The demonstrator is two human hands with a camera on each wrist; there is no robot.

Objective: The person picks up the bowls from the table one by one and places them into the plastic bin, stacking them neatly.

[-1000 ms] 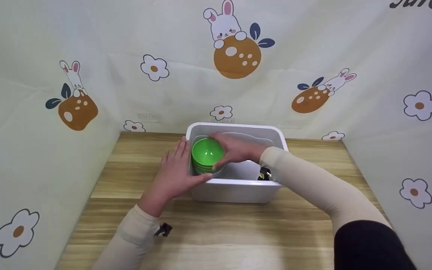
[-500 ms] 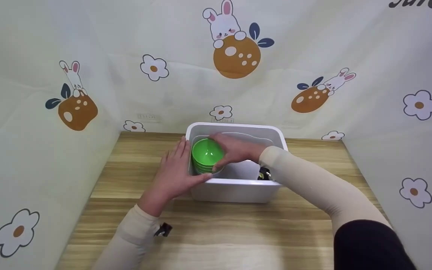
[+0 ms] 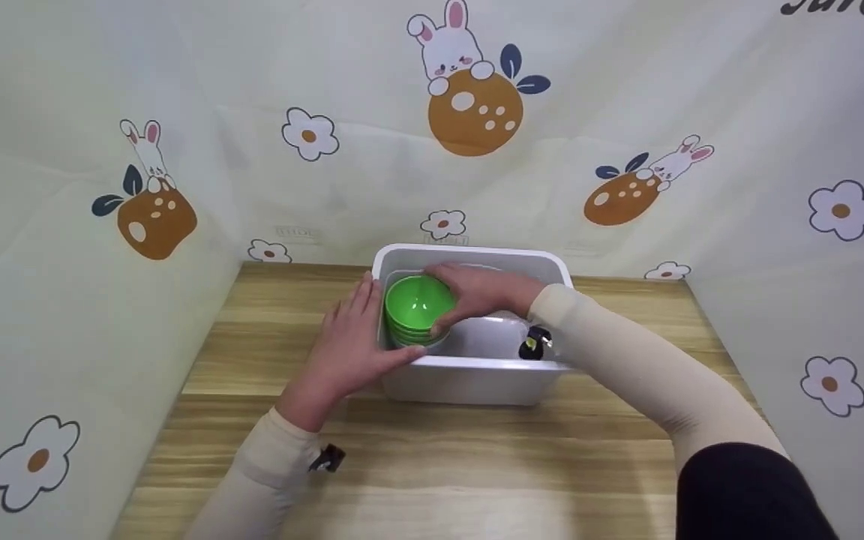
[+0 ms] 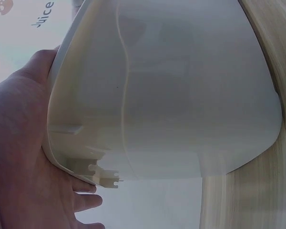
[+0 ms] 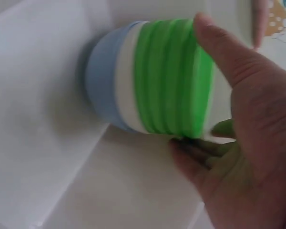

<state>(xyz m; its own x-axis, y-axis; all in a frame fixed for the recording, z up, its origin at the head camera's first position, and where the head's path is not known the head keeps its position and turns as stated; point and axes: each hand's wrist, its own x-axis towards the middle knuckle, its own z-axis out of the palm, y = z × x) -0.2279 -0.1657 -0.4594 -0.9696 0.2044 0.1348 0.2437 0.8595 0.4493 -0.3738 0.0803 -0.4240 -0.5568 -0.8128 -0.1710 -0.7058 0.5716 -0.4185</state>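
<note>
A stack of bowls stands inside the white plastic bin [image 3: 477, 363], at its left end. Several green bowls [image 3: 417, 300] are nested on top; in the right wrist view a white bowl [image 5: 127, 78] and a blue bowl [image 5: 102, 78] show beneath them. My right hand [image 3: 477, 291] reaches into the bin and holds the top green bowl at its rim, thumb on the near side and fingers on the far side. My left hand [image 3: 349, 337] rests against the bin's left wall and rim, fingers straight and thumb along the front rim.
The bin stands on a wooden table [image 3: 432, 465] near the back wall. Printed cloth [image 3: 372, 180] with rabbits and flowers encloses the table at the back and both sides. A small black wrist device [image 3: 534, 343] overlaps the bin's right interior.
My right hand and the top green bowl have shifted slightly to the right within the bin. The left hand and the bin have stayed in place.
</note>
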